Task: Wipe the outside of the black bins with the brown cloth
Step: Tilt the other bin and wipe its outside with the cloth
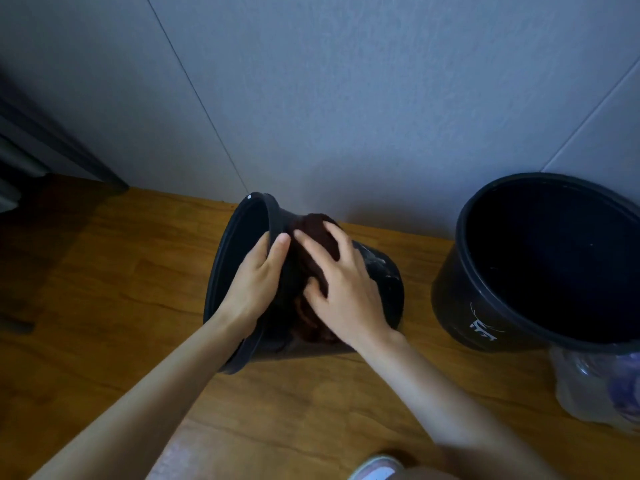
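The tipped black bin [388, 282] lies on its side on the wooden floor [121, 289], mouth to the left, base to the right; the left hand [254, 282] clasps its rim; the right hand [341, 285], fingers spread, presses the brown cloth [313, 230] flat on the upturned wall; the unwiped wall runs rightward toward the base; a second black bin [460, 299] stands upright, well apart on the right.

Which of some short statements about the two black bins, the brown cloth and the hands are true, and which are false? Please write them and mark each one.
1. The bin being wiped lies tipped on its side on the wooden floor. True.
2. The right hand presses the brown cloth on the bin's outside. True.
3. The left hand rests flat on the floor. False: its fingers hold the tipped bin's rim.
4. The second bin stands upside down. False: it is upright, its opening facing up.
5. The cloth lies inside the second bin. False: it is on the tipped bin.
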Demonstrator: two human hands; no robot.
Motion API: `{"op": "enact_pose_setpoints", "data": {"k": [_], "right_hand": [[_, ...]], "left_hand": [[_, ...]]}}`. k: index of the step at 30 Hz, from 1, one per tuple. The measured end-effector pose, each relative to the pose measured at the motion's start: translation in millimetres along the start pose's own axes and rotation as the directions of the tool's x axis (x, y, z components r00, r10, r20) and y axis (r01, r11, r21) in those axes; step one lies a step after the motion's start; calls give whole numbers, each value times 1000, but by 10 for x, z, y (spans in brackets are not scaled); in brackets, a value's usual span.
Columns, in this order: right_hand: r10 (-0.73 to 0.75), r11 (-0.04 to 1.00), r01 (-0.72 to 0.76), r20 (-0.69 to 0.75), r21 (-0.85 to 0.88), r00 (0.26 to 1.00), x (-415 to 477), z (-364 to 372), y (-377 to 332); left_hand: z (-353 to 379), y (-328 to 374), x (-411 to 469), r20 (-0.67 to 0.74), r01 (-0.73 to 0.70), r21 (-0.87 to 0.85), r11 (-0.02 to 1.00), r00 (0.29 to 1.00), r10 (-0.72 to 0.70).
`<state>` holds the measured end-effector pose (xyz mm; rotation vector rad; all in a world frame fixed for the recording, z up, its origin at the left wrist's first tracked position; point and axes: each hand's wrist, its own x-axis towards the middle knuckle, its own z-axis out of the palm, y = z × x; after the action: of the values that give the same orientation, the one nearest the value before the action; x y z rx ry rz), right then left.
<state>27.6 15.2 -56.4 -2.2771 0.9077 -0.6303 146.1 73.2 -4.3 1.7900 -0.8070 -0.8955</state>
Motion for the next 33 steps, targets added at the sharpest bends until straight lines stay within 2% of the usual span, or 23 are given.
{"op": "enact_pose_setpoints", "data": {"k": [2, 5, 8, 10, 13, 16, 19, 21, 23, 25, 27, 30, 33], "right_hand": [[128, 990, -126, 27, -58, 991, -37, 28, 264], [364, 927, -355, 67, -120, 929, -101, -14, 685], [486, 872, -476, 88, -110, 870, -67, -56, 801], [468, 884, -465, 73, -47, 881, 3, -44, 646], [249, 964, -251, 30, 83, 968, 137, -27, 166], [62, 981, -67, 37, 184, 997, 243, -22, -230], [-21, 996, 18, 41, 86, 999, 226, -26, -159], [22, 999, -19, 61, -42, 998, 128, -20, 144], [193, 975, -182, 82, -131, 978, 10, -54, 520], [371, 919, -349, 108, -183, 922, -82, -116, 817], [463, 879, -437, 123, -192, 878, -120, -144, 929], [446, 892, -437, 76, -117, 892, -79, -122, 752], [235, 972, -235, 17, -18, 972, 41, -100, 267]], "left_hand": [[-43, -3, 17, -27, 15, -27, 1000, 1000, -16], [-60, -10, 13, -12, 0, -33, 999, 1000, 0], [-22, -11, 6, 11, -7, -18, 1000, 1000, 7], [-21, -22, 15, -6, -5, -14, 1000, 1000, 5], [-41, -49, 24, -20, 5, 13, 1000, 1000, -5], [-36, -52, 24, -21, 6, 43, 999, 1000, -5], [-54, -38, 32, -2, 9, 30, 999, 1000, -9], [-91, -44, 27, -1, 6, 19, 1000, 1000, -6], [-103, -46, 0, -2, -5, -7, 1000, 1000, 5], [-66, -39, -22, 35, -30, 4, 1000, 999, 29], [-15, -32, -24, 75, -49, 36, 998, 996, 46], [10, -12, -3, 77, -46, 54, 997, 996, 41], [-28, 3, 33, 52, -31, 62, 998, 998, 28]]}}
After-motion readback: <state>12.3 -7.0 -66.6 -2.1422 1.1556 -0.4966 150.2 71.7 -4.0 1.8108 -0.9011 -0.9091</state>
